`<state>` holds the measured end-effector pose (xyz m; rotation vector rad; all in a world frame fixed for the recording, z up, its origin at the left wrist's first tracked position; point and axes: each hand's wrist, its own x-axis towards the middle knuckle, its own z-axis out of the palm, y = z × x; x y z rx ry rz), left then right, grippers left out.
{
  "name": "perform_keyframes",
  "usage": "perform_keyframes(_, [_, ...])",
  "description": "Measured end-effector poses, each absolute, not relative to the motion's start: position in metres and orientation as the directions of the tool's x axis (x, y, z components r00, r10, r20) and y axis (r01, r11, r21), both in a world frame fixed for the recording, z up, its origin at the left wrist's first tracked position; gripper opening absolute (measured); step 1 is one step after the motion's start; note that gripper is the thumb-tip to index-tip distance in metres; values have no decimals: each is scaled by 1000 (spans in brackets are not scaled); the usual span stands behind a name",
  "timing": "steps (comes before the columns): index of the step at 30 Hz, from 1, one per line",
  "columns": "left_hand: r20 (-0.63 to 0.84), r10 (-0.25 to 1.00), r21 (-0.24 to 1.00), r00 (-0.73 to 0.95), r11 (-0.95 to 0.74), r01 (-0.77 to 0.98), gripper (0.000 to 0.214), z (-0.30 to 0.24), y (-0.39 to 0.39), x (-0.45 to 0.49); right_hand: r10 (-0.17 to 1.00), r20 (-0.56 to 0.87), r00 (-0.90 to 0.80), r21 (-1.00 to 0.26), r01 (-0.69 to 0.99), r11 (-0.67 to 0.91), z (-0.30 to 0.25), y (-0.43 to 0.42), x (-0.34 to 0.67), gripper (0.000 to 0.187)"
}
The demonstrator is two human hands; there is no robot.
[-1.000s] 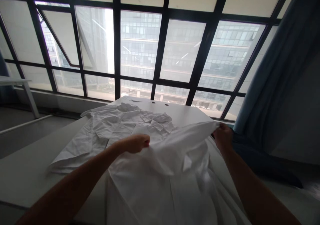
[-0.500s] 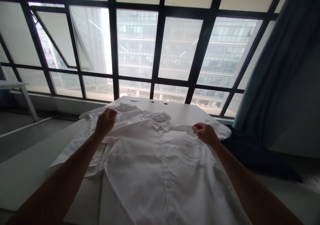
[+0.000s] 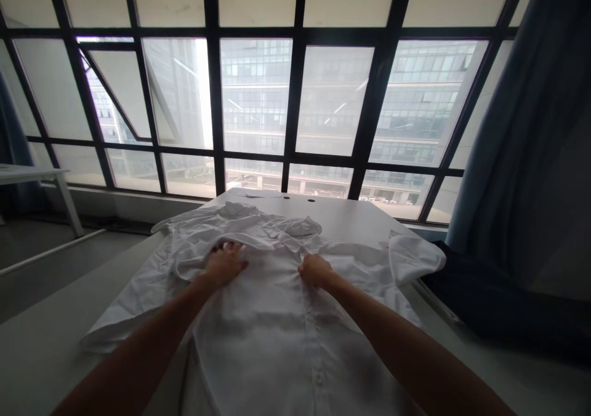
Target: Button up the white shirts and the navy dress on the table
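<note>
Shirt of creased white cotton (image 3: 277,317), button-front, lying spread on a white table (image 3: 341,210), head view. Left hand (image 3: 225,264) open, palm down on a rumpled fold of the shirt, below the collar (image 3: 290,231). Right hand (image 3: 316,270) curled on the button placket (image 3: 308,317), grip unclear. Dark cloth (image 3: 480,299) right of the shirt.

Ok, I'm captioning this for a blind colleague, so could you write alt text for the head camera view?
A person's left hand and right hand rest on a rumpled white button-up shirt spread over a white table. Behind it, a large window looks onto a glass-fronted building, with a blue curtain at right.
</note>
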<state>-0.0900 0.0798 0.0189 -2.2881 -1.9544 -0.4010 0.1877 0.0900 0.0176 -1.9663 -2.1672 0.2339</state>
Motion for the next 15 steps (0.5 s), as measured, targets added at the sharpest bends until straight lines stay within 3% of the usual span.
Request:
perform_keyframes(2, [230,964,70,-130,117,991,61,28,86,-109,992,31,-120,-321,939,123,17,92,197,17])
perform_keyframes(4, [257,946,61,-197,188,980,57,39,85,-112,988,7,-154,-366,919,146,16,92,208,19])
perform_keyframes(7, [296,955,-20,0,6,1000,44,49,70,-80,988,-21,-156,-533,837,121,8,89,222,23])
perform_keyframes(11, [177,938,40,298,-309,950,41,48,54,3,987,62,-147,-844,521,130,-8,85,232,21])
perform_keyframes(15, [219,860,174,461,-499,849,30,35,66,59,962,193,-191,-871,418,258,-18,82,236,22])
